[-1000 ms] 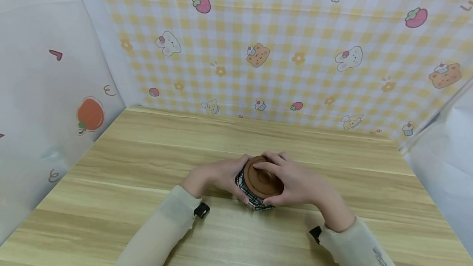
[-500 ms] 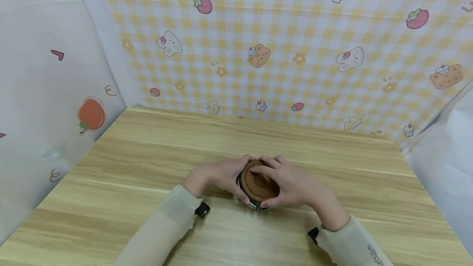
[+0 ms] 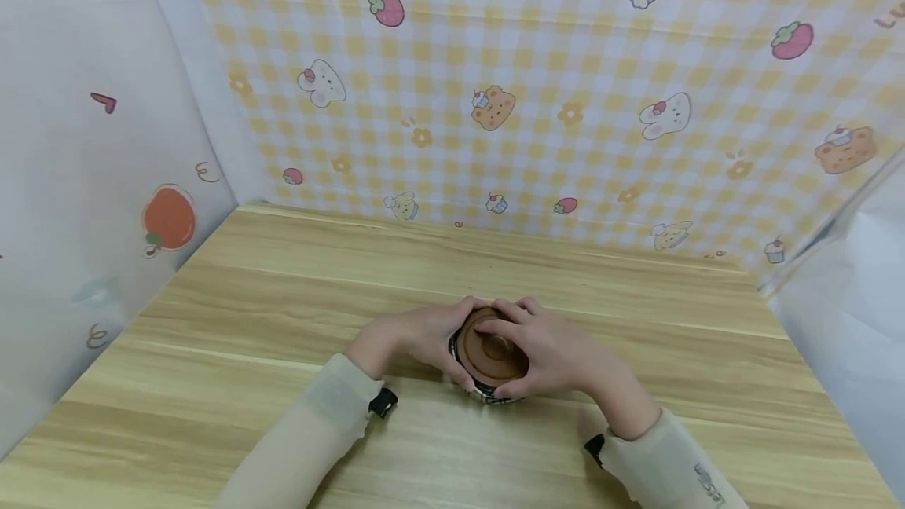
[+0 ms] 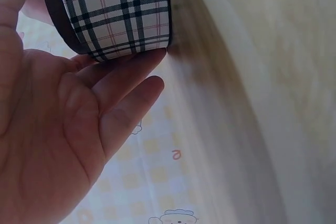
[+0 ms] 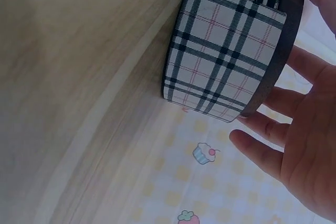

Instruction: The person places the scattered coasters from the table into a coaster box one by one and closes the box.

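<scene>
A round canister [image 5: 226, 51], covered in black, white and red plaid, stands on the wooden table in the middle of the head view. On its top sits a brown round lid [image 3: 481, 356] with a knob in the centre. My left hand [image 3: 427, 340] holds the canister's left side, thumb at the near edge and fingers at the far side. From the right, my right hand [image 3: 562, 352] grips the lid's rim, with one finger lying over the top by the knob. Dark rim edging shows above the plaid wall in both wrist views. The canister's inside is hidden.
The wood-grain table [image 3: 283, 281] spreads around the canister. Behind it rises a yellow checked cloth [image 3: 438, 53] with cartoon prints. White printed sheeting [image 3: 64, 163] stands on the left, and plain white sheeting [image 3: 870, 297] on the right.
The lid has gone from tilted and raised to lying lower and flatter on the canister. My right hand has moved slightly left and down with it. My left hand has stayed nearly still.
</scene>
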The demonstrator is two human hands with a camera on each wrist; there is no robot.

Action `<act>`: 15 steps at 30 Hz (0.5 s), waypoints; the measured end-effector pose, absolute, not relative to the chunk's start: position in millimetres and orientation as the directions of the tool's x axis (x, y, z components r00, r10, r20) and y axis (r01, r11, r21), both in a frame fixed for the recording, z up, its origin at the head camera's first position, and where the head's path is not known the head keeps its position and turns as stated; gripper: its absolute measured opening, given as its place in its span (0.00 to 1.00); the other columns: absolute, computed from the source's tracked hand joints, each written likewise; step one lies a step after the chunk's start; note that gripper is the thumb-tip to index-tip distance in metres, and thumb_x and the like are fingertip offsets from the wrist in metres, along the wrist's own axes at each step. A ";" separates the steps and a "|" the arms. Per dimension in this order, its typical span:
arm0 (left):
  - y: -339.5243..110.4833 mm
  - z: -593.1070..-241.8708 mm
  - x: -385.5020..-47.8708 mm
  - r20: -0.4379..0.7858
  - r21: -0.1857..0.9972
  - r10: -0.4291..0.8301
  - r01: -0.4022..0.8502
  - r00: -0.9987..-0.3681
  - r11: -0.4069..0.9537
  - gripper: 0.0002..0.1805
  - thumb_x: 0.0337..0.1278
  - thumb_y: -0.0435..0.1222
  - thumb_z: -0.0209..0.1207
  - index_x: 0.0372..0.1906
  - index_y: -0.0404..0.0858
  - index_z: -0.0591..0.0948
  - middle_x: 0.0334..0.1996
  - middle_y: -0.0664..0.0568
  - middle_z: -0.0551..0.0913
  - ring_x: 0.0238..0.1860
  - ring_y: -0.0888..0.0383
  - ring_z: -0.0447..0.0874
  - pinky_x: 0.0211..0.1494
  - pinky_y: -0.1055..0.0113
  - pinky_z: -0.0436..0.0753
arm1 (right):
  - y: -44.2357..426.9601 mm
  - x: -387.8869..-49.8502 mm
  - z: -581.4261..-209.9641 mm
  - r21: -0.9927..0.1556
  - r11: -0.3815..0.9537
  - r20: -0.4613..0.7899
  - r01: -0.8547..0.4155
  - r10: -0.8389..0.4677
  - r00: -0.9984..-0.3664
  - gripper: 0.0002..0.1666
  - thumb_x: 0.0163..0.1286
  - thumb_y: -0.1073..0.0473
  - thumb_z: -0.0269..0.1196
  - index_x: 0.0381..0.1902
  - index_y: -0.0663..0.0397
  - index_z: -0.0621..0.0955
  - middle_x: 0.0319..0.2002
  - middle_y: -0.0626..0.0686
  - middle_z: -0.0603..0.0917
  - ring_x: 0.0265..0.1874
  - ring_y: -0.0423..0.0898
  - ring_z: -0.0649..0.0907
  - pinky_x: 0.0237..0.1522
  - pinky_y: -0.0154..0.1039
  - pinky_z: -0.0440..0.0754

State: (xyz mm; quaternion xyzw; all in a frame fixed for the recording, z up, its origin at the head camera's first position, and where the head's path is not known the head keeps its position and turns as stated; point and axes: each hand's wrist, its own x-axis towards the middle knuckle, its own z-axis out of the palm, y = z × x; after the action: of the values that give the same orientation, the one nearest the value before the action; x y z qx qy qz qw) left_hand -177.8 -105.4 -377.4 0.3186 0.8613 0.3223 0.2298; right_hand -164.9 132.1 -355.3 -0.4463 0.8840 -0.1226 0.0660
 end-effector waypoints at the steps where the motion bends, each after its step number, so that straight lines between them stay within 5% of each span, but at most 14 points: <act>1: -105.3 -377.3 -177.8 -0.187 0.700 0.699 0.405 -0.690 0.588 0.61 0.38 0.53 0.78 0.76 0.46 0.54 0.70 0.55 0.69 0.65 0.61 0.72 0.70 0.64 0.72 | 131.9 -165.1 -355.2 -0.272 0.572 -0.010 -0.774 -0.806 -0.592 0.48 0.52 0.33 0.73 0.69 0.37 0.72 0.73 0.52 0.67 0.65 0.53 0.69 0.55 0.50 0.81; 15: -111.9 -378.6 -177.1 -0.196 0.669 0.695 0.423 -0.692 0.611 0.61 0.41 0.55 0.76 0.79 0.50 0.51 0.71 0.56 0.69 0.68 0.59 0.70 0.72 0.58 0.70 | 152.4 -163.1 -359.7 -0.372 0.610 -0.034 -0.700 -0.762 -0.647 0.51 0.57 0.31 0.68 0.74 0.42 0.66 0.78 0.57 0.57 0.74 0.62 0.62 0.60 0.61 0.77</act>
State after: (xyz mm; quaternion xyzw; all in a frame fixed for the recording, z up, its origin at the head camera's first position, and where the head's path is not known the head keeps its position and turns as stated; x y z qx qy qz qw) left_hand -177.1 -111.9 -378.6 0.3217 0.8689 0.3018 0.2247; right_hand -163.1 152.4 -359.7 -0.4096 0.8922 -0.1651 0.0948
